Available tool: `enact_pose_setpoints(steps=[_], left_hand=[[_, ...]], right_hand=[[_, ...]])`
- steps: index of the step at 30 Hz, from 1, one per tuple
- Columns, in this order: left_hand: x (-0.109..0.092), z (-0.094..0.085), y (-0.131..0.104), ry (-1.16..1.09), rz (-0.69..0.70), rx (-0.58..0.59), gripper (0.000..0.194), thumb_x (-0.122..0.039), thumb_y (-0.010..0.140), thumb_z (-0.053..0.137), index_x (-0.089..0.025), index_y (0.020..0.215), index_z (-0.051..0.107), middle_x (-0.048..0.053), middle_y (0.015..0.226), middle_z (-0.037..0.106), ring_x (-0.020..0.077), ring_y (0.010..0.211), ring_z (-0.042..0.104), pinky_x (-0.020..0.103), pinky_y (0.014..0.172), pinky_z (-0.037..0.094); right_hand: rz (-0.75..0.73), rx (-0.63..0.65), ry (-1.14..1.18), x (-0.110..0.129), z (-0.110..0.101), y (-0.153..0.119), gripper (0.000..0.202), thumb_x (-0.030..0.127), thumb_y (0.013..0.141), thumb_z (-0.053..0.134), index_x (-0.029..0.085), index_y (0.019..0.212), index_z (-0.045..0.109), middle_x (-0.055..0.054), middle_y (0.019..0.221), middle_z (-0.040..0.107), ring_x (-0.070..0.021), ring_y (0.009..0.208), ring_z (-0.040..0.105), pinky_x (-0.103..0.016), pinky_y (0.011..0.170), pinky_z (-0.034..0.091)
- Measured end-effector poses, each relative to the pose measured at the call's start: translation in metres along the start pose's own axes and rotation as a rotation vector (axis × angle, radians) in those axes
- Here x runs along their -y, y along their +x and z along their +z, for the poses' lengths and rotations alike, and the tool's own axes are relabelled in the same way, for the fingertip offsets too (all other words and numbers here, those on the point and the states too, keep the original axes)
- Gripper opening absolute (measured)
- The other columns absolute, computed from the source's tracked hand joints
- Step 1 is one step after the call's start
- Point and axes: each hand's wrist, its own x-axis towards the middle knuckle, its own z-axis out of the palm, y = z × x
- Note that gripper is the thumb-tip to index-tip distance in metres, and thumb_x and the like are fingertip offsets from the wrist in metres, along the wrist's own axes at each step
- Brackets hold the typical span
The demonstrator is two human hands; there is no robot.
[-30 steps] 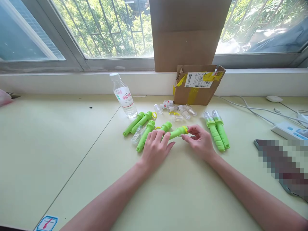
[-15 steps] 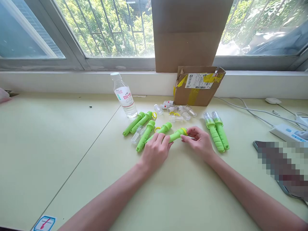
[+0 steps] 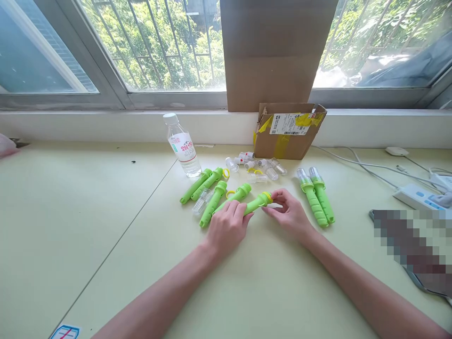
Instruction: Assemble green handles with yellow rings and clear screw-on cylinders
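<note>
My left hand is closed round a green plastic handle, which points toward the right. A yellow ring sits round the handle's far end, and the fingertips of my right hand pinch at it. Left of this lie more green handles with bare threaded ends, one beside a clear ribbed cap. Another handle is partly covered by my left hand. A loose yellow ring rests between them. To the right, two green handles carry clear caps.
Clear caps, small white pieces and yellow rings lie behind my hands. A water bottle stands at back left, a cardboard box at the back. Cables, a power strip and a blurred phone-like object are on the right.
The view has tilted up slightly, so things sit a little lower in the picture. Both hands keep nearly the same hold; my right fingers have shifted slightly at the yellow ring.
</note>
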Motion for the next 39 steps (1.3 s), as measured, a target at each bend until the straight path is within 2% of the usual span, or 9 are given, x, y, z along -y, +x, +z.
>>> enact_pose_setpoints(steps=[11,21,29,39], left_hand=[[-0.0032,0.0015,-0.0027,-0.037,-0.018,0.03,0.018,-0.029,0.094,0.051,-0.018,0.082,0.056,0.002,0.068,0.057,0.0139,0.055,0.055,0.026,0.044,0.034],[-0.0037,0.0009,-0.0019,-0.064,-0.037,0.049,0.015,-0.028,0.093,0.052,-0.017,0.082,0.055,0.002,0.069,0.058,0.0134,0.056,0.055,0.026,0.045,0.036],[-0.003,0.0017,-0.0021,-0.077,-0.029,0.044,0.016,-0.028,0.093,0.053,-0.017,0.082,0.056,0.002,0.07,0.058,0.0142,0.057,0.057,0.026,0.047,0.038],[-0.0032,0.0011,0.0,-0.291,-0.195,0.1,0.013,-0.03,0.092,0.054,-0.019,0.083,0.054,0.002,0.074,0.061,0.0145,0.061,0.057,0.026,0.055,0.045]], right_hand=[[0.015,-0.016,-0.009,0.0026,0.0002,0.001,0.027,0.036,0.076,0.074,0.023,0.087,0.053,-0.003,0.092,0.066,-0.0224,0.094,0.068,-0.034,0.073,0.059],[0.023,-0.03,-0.02,0.0042,0.0015,0.001,0.028,0.042,0.076,0.073,0.023,0.085,0.055,-0.003,0.088,0.067,-0.0227,0.091,0.068,-0.035,0.074,0.058],[0.03,-0.038,-0.009,0.0049,0.0016,0.0008,0.026,0.04,0.075,0.074,0.023,0.084,0.056,-0.002,0.086,0.067,-0.0212,0.089,0.068,-0.034,0.074,0.057],[0.029,-0.035,-0.016,0.0021,0.0014,0.0022,0.032,0.043,0.074,0.075,0.023,0.086,0.053,-0.003,0.088,0.067,-0.0223,0.091,0.068,-0.036,0.074,0.06]])
